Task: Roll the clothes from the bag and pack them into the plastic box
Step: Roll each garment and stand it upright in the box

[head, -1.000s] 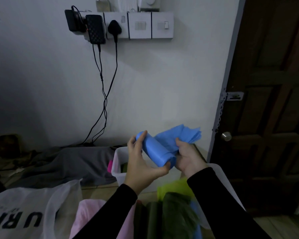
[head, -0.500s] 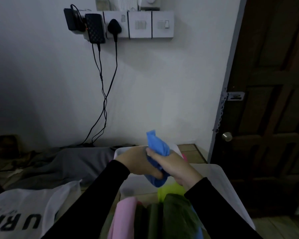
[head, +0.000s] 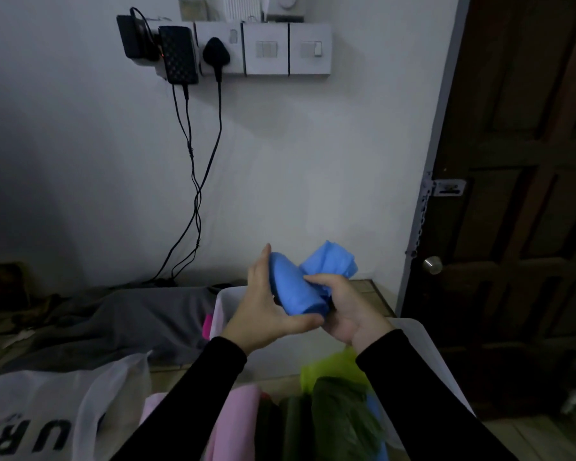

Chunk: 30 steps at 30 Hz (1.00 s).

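Note:
A blue cloth (head: 296, 287), mostly rolled into a cylinder, is held between both hands above the boxes. My left hand (head: 266, 311) cups the roll from the left, thumb under its near end. My right hand (head: 343, 307) grips the loose bunched end on the right, thumb on top of the roll. Below me, the plastic box (head: 426, 347) holds rolled clothes in pink (head: 236, 424), dark green (head: 340, 417) and lime (head: 333, 367). A white plastic bag (head: 40, 414) with black lettering lies at the lower left.
A second white box (head: 220, 307) with something pink inside stands behind my hands. Grey fabric (head: 130, 321) lies on the floor to the left. Cables hang from wall sockets (head: 210, 51). A dark wooden door (head: 526, 194) fills the right side.
The hands have uncrossed and drawn apart. The roll, gripped upright half a second ago, now lies slanted between them, and the loose blue end shows again on the right.

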{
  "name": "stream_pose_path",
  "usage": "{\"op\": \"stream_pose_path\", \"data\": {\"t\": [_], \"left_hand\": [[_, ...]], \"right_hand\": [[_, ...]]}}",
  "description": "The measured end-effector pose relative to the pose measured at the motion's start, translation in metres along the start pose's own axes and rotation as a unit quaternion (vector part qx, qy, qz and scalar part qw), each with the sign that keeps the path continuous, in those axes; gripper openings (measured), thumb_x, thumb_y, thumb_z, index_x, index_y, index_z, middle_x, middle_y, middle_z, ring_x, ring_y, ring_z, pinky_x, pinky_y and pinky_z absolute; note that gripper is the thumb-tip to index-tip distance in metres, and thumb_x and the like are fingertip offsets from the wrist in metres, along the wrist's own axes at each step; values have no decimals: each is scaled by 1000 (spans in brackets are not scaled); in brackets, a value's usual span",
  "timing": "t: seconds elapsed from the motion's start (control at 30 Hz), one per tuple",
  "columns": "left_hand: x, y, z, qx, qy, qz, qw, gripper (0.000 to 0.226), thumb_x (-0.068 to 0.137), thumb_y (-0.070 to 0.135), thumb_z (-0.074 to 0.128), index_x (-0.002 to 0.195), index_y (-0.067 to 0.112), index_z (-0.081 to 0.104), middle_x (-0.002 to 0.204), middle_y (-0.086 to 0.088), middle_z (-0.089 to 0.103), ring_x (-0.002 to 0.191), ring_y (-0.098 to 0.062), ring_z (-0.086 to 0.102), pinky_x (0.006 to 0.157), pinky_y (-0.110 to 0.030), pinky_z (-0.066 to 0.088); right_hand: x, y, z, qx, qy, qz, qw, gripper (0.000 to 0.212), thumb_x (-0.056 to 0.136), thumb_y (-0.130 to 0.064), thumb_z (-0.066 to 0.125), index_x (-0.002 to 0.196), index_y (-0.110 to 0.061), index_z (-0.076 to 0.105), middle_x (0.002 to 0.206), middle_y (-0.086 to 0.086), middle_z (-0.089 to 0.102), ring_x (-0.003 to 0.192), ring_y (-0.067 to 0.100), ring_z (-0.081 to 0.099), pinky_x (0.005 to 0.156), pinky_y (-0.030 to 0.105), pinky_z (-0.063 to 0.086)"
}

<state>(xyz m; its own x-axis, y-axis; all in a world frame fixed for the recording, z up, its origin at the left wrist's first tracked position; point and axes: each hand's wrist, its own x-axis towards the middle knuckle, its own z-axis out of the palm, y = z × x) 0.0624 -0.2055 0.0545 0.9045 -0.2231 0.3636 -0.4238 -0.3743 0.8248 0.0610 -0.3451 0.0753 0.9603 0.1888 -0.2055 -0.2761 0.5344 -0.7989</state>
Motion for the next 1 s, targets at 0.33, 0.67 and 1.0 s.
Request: {"op": "stream_pose_path", "data": {"t": [0.33, 0.67, 1.0], "left_hand": [[-2, 10, -1, -12, -6, 7, 1000, 132, 53, 45, 89, 151, 22, 4, 141, 13, 19, 121, 7, 33, 78, 9, 34], [-6, 5, -3, -9, 23, 77, 997, 109, 58, 55, 77, 144, 41, 11, 145, 6, 29, 130, -7, 41, 101, -19, 44], [-5, -3, -7, 112, -17, 38, 993, 114, 48, 62, 74, 142, 32, 17, 132, 13, 31, 122, -4, 39, 94, -19, 43]], "right_hand": [[0, 2, 12, -8, 27, -16, 999, 31, 92, -7, 45, 117, 7, 55, 89, 17, 66, 74, 26, 67, 60, 34, 57], [-1, -11, 9, 148, 125, 18, 981, 45, 105, -21, 30, 139, 9, 35, 143, 27, 42, 132, 38, 41, 94, 46, 37], [-11, -7, 23, -176, 117, -35, 977, 34, 101, -38, 39, 106, -9, 56, 102, 12, 65, 89, 24, 64, 71, 34, 52]]}}
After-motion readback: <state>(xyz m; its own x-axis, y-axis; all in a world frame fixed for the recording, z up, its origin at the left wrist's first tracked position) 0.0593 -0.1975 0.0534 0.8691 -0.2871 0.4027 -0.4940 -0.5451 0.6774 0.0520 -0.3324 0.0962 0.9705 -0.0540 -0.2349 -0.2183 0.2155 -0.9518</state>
